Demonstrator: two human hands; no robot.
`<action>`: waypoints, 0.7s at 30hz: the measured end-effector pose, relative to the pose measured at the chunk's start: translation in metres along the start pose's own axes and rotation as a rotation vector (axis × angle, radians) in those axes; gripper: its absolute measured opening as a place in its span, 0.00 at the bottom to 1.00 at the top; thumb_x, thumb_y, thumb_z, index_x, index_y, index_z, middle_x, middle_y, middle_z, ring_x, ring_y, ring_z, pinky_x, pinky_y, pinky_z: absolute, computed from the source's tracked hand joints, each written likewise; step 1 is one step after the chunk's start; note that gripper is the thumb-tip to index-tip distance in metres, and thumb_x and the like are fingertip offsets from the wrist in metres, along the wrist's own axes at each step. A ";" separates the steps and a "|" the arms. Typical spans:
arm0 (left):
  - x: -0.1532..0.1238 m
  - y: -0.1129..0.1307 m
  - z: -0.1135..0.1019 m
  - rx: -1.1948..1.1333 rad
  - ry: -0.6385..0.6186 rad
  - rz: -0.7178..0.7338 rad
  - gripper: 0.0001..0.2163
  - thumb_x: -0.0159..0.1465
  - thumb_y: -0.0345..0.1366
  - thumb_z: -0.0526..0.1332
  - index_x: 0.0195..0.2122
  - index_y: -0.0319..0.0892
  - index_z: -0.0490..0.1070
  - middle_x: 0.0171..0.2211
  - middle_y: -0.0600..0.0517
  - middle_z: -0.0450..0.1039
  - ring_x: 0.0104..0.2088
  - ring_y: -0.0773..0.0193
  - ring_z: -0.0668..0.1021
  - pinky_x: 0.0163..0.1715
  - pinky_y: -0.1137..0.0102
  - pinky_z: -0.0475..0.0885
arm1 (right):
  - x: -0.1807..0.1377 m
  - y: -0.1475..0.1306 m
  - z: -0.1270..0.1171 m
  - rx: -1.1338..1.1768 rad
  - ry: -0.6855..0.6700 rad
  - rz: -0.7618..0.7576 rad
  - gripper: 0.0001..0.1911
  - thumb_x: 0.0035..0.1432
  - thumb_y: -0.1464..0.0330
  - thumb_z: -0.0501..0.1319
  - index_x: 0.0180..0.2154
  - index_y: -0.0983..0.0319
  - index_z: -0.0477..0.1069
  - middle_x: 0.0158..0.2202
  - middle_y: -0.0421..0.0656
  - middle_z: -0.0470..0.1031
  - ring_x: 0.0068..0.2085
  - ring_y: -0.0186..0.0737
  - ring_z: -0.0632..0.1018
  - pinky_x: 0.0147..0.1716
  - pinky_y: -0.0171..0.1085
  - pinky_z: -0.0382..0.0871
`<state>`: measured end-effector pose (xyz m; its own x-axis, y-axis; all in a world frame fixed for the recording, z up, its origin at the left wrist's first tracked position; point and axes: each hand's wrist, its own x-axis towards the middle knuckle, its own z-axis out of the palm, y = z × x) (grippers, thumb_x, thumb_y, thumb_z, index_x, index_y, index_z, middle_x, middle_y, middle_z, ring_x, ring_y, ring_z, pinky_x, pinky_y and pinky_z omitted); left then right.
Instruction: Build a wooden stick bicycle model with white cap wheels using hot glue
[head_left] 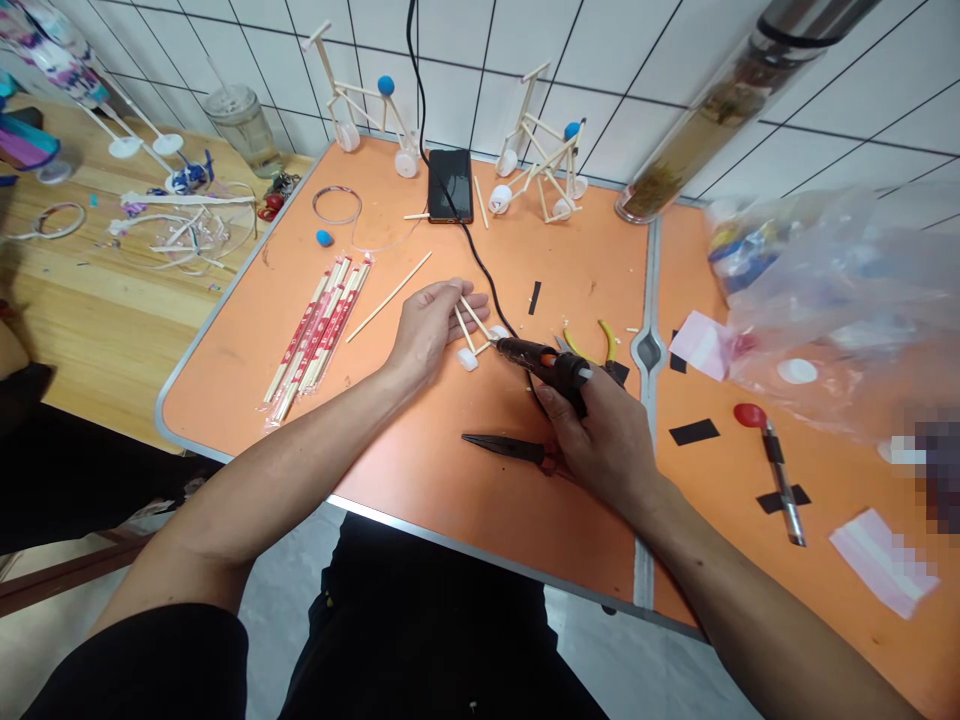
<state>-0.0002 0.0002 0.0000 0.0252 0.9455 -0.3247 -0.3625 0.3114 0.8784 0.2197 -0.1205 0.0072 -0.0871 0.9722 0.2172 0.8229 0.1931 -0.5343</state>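
My left hand (429, 328) rests on the orange table (420, 470), fingers pinched on thin wooden sticks (471, 318) joined to small white wheels (468, 358). My right hand (604, 430) grips a black glue gun (541, 365), its nozzle touching the stick joint beside a white wheel (499, 333). The gun's black cord (480, 265) runs back across the table toward the wall.
Black needle-nose pliers (504, 448) lie under my right wrist; yellow-handled cutters (592, 342) sit behind it. Wrapped chopsticks (319, 335), a phone (450, 185), two stick bicycle models (371, 110) (544, 160), a bottle (720, 110) and a plastic bag (847, 310) surround the work.
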 end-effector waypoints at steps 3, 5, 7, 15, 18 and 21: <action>0.000 0.000 0.000 -0.006 -0.001 0.002 0.12 0.77 0.47 0.68 0.44 0.44 0.80 0.48 0.41 0.91 0.55 0.51 0.92 0.61 0.58 0.86 | 0.001 0.000 0.000 -0.015 -0.002 -0.012 0.19 0.80 0.54 0.59 0.59 0.59 0.78 0.46 0.53 0.87 0.48 0.63 0.88 0.40 0.50 0.79; 0.000 0.000 0.000 -0.007 -0.002 0.002 0.12 0.76 0.48 0.69 0.44 0.44 0.80 0.48 0.41 0.91 0.56 0.51 0.92 0.61 0.57 0.86 | 0.001 0.000 -0.001 -0.021 -0.008 -0.017 0.19 0.80 0.55 0.59 0.59 0.59 0.78 0.47 0.53 0.87 0.48 0.62 0.88 0.40 0.50 0.80; -0.001 0.000 0.000 -0.009 -0.006 0.002 0.13 0.76 0.49 0.70 0.44 0.44 0.79 0.48 0.41 0.91 0.55 0.51 0.92 0.61 0.57 0.86 | 0.001 -0.001 -0.001 -0.019 -0.008 -0.023 0.18 0.81 0.55 0.59 0.58 0.58 0.78 0.48 0.54 0.87 0.49 0.62 0.88 0.40 0.50 0.80; -0.001 0.000 0.001 -0.029 -0.002 0.003 0.06 0.75 0.39 0.68 0.44 0.42 0.80 0.45 0.43 0.90 0.47 0.56 0.93 0.59 0.59 0.85 | -0.002 -0.001 -0.004 -0.022 -0.003 -0.006 0.22 0.80 0.55 0.59 0.63 0.60 0.78 0.43 0.52 0.87 0.42 0.60 0.88 0.38 0.49 0.79; -0.001 0.000 0.001 -0.032 -0.008 0.010 0.06 0.75 0.39 0.68 0.44 0.42 0.80 0.45 0.43 0.90 0.47 0.56 0.92 0.59 0.59 0.86 | -0.003 0.000 -0.004 -0.046 0.021 -0.016 0.23 0.80 0.54 0.59 0.63 0.61 0.79 0.44 0.53 0.87 0.44 0.62 0.88 0.39 0.50 0.79; -0.001 0.000 0.000 -0.026 -0.001 0.006 0.06 0.76 0.40 0.68 0.45 0.43 0.80 0.45 0.43 0.90 0.50 0.55 0.92 0.61 0.59 0.85 | -0.004 0.001 -0.004 -0.055 0.028 -0.019 0.22 0.80 0.55 0.59 0.64 0.60 0.78 0.45 0.54 0.87 0.46 0.63 0.88 0.40 0.51 0.80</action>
<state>0.0000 -0.0006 0.0009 0.0238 0.9473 -0.3194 -0.3865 0.3033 0.8710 0.2230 -0.1242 0.0090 -0.0879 0.9643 0.2496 0.8510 0.2030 -0.4844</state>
